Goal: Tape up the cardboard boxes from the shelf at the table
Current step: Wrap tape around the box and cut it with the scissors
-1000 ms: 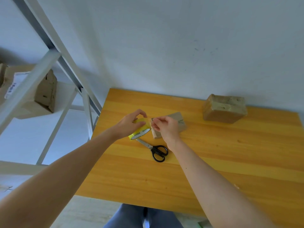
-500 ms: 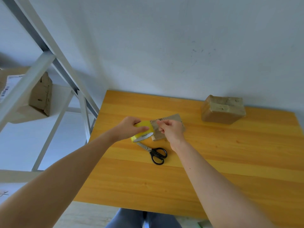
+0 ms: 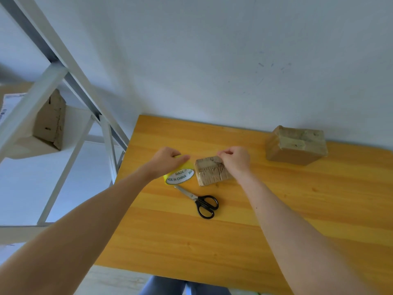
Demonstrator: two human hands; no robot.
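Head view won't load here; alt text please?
The left hand grips a yellow tape roll beside a small brown cardboard box, the right hand curled over its far edge, on an orange wooden table. Black-handled scissors lie nearer; a larger taped box sits far right.

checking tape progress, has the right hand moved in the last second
Yes. The right hand moved right along the small box, farther from the scissors.
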